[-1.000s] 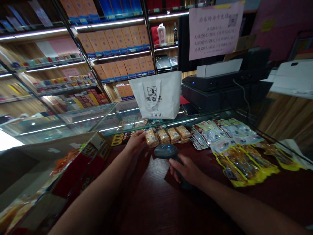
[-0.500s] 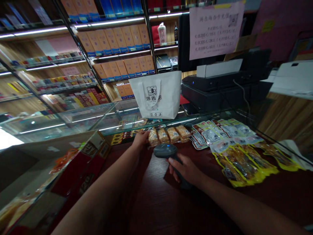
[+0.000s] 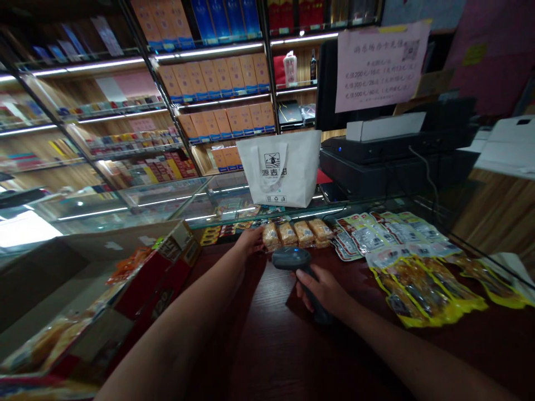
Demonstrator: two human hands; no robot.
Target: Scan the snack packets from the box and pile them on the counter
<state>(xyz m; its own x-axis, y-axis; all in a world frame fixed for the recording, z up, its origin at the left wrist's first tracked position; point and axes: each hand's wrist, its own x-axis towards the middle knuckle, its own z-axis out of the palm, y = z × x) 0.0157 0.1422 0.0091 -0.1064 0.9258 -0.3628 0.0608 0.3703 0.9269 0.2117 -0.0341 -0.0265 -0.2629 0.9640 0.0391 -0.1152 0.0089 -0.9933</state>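
Note:
My right hand (image 3: 324,289) grips the handle of a dark handheld barcode scanner (image 3: 292,259), its head with a small blue light pointing at a row of small orange snack packets (image 3: 298,234) on the dark wooden counter. My left hand (image 3: 249,242) reaches forward and touches the leftmost packet (image 3: 271,236) of that row, fingers closed on its edge.
Silver-and-red packets (image 3: 359,238) and yellow packets (image 3: 422,281) lie spread to the right. A white paper bag (image 3: 284,167) stands on the glass case behind. A black printer (image 3: 393,159) sits at right. A red carton (image 3: 154,273) lies at left. Shelves of boxes fill the back.
Both hands have stayed on the packet and the scanner. The view has shifted slightly, so everything sits a little lower and to the right in the picture.

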